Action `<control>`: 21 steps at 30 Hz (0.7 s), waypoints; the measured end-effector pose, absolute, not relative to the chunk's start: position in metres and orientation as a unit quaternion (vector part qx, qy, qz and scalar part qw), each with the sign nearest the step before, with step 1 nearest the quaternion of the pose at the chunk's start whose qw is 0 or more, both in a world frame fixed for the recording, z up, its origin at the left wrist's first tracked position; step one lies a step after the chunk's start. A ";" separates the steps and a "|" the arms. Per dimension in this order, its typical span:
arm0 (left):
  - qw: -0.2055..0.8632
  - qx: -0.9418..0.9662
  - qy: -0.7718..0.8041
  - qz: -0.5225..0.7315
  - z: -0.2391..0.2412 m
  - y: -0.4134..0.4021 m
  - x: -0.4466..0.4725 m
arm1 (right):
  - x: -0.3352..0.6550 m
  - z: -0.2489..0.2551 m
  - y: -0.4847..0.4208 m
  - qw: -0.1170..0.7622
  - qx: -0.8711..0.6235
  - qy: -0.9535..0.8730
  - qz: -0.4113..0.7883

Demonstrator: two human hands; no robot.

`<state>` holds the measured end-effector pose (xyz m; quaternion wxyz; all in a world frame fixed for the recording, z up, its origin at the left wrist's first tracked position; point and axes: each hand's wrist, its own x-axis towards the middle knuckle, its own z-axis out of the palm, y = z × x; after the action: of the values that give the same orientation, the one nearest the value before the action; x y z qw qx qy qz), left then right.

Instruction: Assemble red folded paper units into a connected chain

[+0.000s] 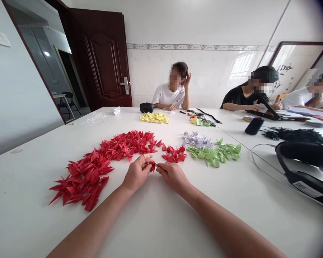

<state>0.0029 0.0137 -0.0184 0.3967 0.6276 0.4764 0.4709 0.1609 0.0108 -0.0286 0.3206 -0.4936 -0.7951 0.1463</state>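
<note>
**One red piece pinched between both hands**

A heap of red folded papers [97, 168] spreads over the white table [156, 222], left of the hands. The left hand [136, 172], fingers curled shut, pinches a small red paper piece [153, 166] at its fingertips. The right hand [172, 175], also closed, grips the piece's other end. Green folded papers [216, 154] lie farther right.

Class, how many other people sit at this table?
3: a person in white at the far side, a person in black on the right, another in white at the right edge, partly cropped.
</note>
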 end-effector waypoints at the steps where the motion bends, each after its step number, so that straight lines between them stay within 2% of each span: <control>1: 0.404 0.618 0.477 0.477 -0.018 0.014 0.003 | 0.161 -0.028 0.010 0.320 -0.494 -0.795 0.146; 6: 0.458 0.565 0.471 0.500 -0.014 0.015 0.003 | 0.158 -0.027 0.008 0.366 -0.469 -0.788 0.162; 10: 0.535 0.562 0.432 0.460 -0.013 0.011 0.005 | 0.157 -0.029 0.010 0.391 -0.473 -0.772 0.163; 15: 0.562 0.573 0.422 0.420 -0.015 0.006 0.009 | 0.159 -0.031 0.012 0.387 -0.482 -0.768 0.169; 18: 0.495 0.618 0.454 0.410 -0.017 0.009 0.007 | 0.162 -0.030 0.014 0.377 -0.500 -0.762 0.167; 21: 0.283 0.677 0.523 0.433 -0.019 0.020 -0.005 | 0.170 -0.028 0.019 0.377 -0.538 -0.739 0.149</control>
<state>-0.0049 0.0198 -0.0187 0.2832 0.6773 0.5234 0.4326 0.1702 0.0191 -0.0278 0.3774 -0.5377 -0.7390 0.1493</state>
